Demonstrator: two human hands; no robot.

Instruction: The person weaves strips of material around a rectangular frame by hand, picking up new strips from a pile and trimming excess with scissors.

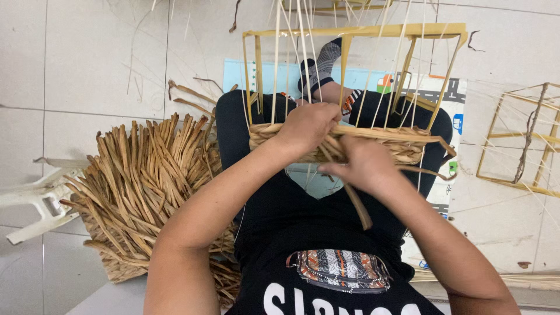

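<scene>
A half-woven basket frame (350, 81) of yellow sticks is propped on the lap, its woven band of dried straw (402, 143) running across the lower edge. The left hand (306, 125) is closed over the band, while a loose straw strand (350, 195) is pinched by the right hand (361, 166). A heap of dried straw strips (140, 181) is piled on the tiled floor (70, 64) at the left.

Frame (356, 30) on lap, upright, strands running top to bottom through it. Woven band (408, 143) across frame's lower part. Left hand (308, 125) on band, left of centre; right hand (363, 166) just below and right of it, touching loose strip (356, 201) (strip hangs down toward torso). Bundle of dried strips (146, 181) on floor left of legs. Stool (41, 198) further left, partly under bundle. Second frame (519, 140) on floor at right, well apart. Mat (443, 93) under legs.
</scene>
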